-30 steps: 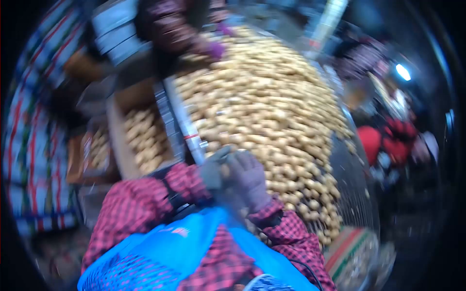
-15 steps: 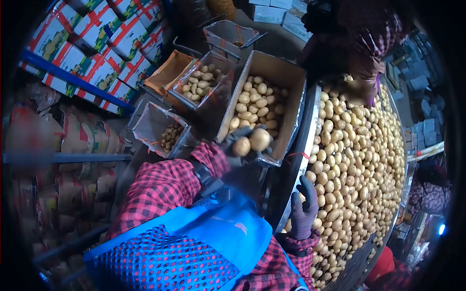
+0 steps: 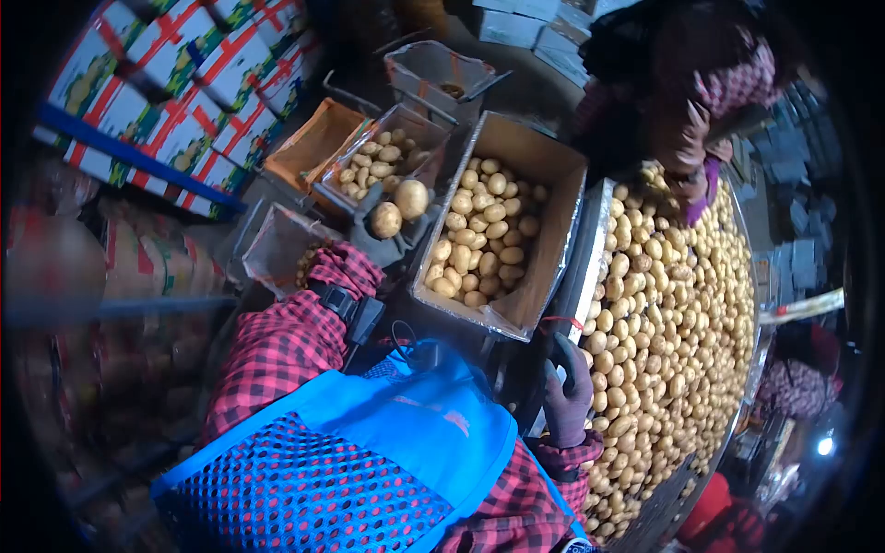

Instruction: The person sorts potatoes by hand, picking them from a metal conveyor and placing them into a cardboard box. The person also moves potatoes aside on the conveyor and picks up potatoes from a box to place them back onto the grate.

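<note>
My left hand (image 3: 391, 247), in a grey glove, holds two potatoes (image 3: 386, 219) and is closed around them from below. It is beside the near edge of a lined bin of potatoes (image 3: 343, 195), left of a large cardboard box (image 3: 560, 235) part filled with potatoes. My right hand (image 3: 569, 398), also gloved, rests at the metal edge of the sorting table (image 3: 590, 263). Its fingers are apart, and no potato shows in it. A thick spread of potatoes (image 3: 664, 341) covers the table just beyond that hand.
An orange-lined bin (image 3: 318, 138) and two other lined bins (image 3: 277, 244) (image 3: 433, 69) stand around the left side. Printed cartons (image 3: 175, 111) are stacked behind a blue rail. Across the table's far end, another person's hand (image 3: 687, 184) reaches into the potatoes.
My left hand has moved left and away from me, from the cardboard box's near edge to the smaller bin, still with both potatoes. My right hand stays at the table edge, its fingers slightly more bent.
</note>
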A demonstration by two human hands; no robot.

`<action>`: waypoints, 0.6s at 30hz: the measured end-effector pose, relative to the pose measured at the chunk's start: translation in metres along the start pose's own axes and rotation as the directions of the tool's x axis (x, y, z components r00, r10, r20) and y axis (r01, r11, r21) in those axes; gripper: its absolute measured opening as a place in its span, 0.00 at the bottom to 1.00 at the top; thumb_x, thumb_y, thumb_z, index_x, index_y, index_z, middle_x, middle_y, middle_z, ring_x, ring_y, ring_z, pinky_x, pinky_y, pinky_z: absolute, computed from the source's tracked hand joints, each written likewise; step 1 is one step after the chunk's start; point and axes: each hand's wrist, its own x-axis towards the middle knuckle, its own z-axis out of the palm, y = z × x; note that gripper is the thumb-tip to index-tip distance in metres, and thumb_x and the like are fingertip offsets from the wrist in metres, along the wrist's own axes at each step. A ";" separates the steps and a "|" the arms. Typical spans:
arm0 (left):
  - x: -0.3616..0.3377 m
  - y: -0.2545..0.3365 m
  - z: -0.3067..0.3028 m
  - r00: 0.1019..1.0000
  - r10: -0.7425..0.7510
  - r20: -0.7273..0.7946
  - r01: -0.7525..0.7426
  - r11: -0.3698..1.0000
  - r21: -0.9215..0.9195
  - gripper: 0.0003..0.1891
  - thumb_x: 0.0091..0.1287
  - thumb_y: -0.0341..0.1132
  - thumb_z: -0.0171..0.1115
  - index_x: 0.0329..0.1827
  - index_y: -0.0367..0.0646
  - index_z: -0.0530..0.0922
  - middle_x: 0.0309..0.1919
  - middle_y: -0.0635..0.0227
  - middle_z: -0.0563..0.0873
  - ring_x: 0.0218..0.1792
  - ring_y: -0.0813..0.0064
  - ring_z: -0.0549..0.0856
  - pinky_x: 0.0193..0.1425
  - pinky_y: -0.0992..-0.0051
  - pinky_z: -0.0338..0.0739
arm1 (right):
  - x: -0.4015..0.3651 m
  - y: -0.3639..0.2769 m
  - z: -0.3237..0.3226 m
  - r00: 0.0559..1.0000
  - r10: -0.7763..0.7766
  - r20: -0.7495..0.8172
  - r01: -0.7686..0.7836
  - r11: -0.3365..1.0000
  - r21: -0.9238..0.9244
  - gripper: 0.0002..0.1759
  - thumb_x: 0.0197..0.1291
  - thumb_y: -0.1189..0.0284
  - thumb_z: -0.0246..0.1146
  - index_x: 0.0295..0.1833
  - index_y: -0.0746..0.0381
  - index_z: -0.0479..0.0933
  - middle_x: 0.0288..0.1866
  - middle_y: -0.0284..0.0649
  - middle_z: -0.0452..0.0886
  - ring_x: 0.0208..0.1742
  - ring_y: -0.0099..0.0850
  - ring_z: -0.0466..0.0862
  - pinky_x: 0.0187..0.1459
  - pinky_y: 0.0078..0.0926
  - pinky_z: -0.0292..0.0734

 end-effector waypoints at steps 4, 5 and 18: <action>0.022 0.047 -0.008 0.999 -0.032 0.018 0.030 0.995 0.100 0.36 0.69 0.51 0.59 0.74 0.39 0.63 0.68 0.52 0.72 0.69 0.50 0.71 0.62 0.60 0.79 | -0.018 -0.004 -0.020 0.997 -0.075 -0.019 0.070 0.978 -0.195 0.27 0.57 0.69 0.65 0.64 0.64 0.76 0.62 0.50 0.78 0.62 0.47 0.78 0.65 0.39 0.71; 0.034 0.058 -0.014 0.999 -0.026 0.026 0.020 0.982 0.185 0.35 0.69 0.50 0.58 0.74 0.39 0.63 0.69 0.52 0.71 0.70 0.50 0.70 0.63 0.60 0.78 | -0.033 -0.002 -0.028 0.994 -0.006 -0.107 -0.019 0.972 -0.234 0.26 0.58 0.67 0.66 0.63 0.63 0.77 0.61 0.50 0.79 0.63 0.45 0.78 0.65 0.39 0.71; 0.137 -0.164 0.065 0.878 -0.148 0.455 -0.441 0.117 0.890 0.28 0.77 0.39 0.49 0.76 0.39 0.59 0.72 0.57 0.68 0.72 0.66 0.67 0.78 0.65 0.57 | -0.531 0.088 0.086 -0.517 0.005 -0.856 -0.727 0.526 0.442 0.20 0.63 0.68 0.67 0.57 0.66 0.79 0.53 0.50 0.81 0.53 0.40 0.80 0.57 0.38 0.74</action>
